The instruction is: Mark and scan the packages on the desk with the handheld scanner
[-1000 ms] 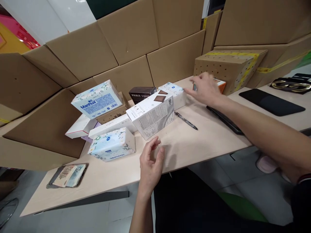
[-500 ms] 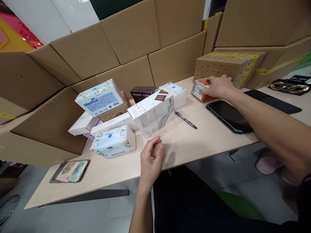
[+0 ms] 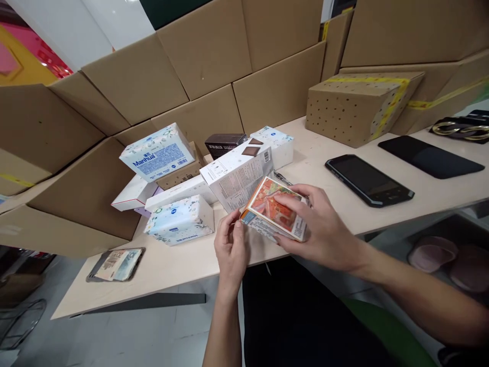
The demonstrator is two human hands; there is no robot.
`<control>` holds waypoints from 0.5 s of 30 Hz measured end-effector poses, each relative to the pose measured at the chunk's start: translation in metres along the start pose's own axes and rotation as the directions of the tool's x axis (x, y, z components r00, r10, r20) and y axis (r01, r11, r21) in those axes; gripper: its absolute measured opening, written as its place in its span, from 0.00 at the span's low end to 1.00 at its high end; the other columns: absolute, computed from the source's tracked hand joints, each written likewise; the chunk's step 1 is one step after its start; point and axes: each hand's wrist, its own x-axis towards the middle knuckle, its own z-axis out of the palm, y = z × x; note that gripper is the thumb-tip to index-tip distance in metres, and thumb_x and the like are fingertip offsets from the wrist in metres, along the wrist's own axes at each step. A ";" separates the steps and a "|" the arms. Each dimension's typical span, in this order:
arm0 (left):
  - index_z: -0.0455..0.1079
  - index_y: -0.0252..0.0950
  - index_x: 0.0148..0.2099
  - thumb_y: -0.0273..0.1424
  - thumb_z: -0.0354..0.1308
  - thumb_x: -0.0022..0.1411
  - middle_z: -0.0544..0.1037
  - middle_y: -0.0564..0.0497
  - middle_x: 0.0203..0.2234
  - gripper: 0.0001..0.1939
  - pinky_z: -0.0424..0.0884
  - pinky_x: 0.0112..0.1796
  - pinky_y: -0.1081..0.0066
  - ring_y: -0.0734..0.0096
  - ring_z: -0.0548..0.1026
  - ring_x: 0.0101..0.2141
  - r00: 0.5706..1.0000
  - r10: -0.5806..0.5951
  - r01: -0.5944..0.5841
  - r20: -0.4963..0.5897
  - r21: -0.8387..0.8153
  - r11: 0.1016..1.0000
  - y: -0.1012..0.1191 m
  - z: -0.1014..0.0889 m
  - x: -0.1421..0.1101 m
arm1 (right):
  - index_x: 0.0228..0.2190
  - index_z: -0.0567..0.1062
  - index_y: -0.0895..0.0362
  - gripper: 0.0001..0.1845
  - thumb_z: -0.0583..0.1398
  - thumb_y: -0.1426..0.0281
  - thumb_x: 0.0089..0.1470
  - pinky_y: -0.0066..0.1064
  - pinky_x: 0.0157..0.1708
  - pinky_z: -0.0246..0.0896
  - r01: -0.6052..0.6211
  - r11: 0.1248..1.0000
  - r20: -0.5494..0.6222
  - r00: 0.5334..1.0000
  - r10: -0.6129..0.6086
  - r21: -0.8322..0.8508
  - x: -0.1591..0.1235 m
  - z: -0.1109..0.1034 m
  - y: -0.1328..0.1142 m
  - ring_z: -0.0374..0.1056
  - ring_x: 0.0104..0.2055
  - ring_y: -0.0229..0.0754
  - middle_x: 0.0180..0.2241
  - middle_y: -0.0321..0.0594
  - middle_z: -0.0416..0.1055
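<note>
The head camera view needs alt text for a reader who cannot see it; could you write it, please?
The right hand holds an orange-red box over a pale table, its corner at the left hand. Beyond, a blue-and-white Manhua pack tops piled boxes; a black handheld device lies to the right.

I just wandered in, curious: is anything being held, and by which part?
Yes: the right hand holds the orange box by its right end, fingers over the top. The left hand is at its left corner; whether it grips is unclear.

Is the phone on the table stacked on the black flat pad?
No, the phone lies beside the pad, directly on the table.
</note>
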 end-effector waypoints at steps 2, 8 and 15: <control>0.75 0.39 0.54 0.46 0.57 0.68 0.79 0.44 0.50 0.20 0.72 0.53 0.62 0.62 0.77 0.51 0.999 -0.047 0.047 -0.009 -0.010 0.999 0.000 -0.001 0.002 | 0.61 0.64 0.47 0.35 0.65 0.62 0.53 0.58 0.54 0.67 -0.061 0.997 -0.065 0.996 0.057 -0.053 -0.002 0.026 -0.004 0.62 0.58 0.62 0.56 0.54 0.59; 0.68 0.41 0.64 0.47 0.54 0.69 0.75 0.43 0.57 0.26 0.68 0.59 0.58 0.59 0.73 0.58 0.987 -0.074 0.066 0.146 0.059 0.996 0.001 -0.001 0.004 | 0.61 0.62 0.45 0.36 0.65 0.56 0.54 0.65 0.52 0.65 -0.150 0.987 -0.064 0.987 0.146 -0.064 -0.003 0.059 -0.004 0.60 0.59 0.68 0.61 0.56 0.55; 0.63 0.43 0.68 0.46 0.52 0.71 0.69 0.45 0.63 0.27 0.62 0.63 0.57 0.58 0.67 0.63 0.975 -0.069 0.041 0.209 0.135 0.990 0.009 0.000 0.003 | 0.59 0.65 0.48 0.34 0.66 0.53 0.54 0.52 0.58 0.67 -0.160 0.961 0.001 0.986 0.164 0.225 -0.016 0.045 0.006 0.63 0.61 0.56 0.58 0.50 0.62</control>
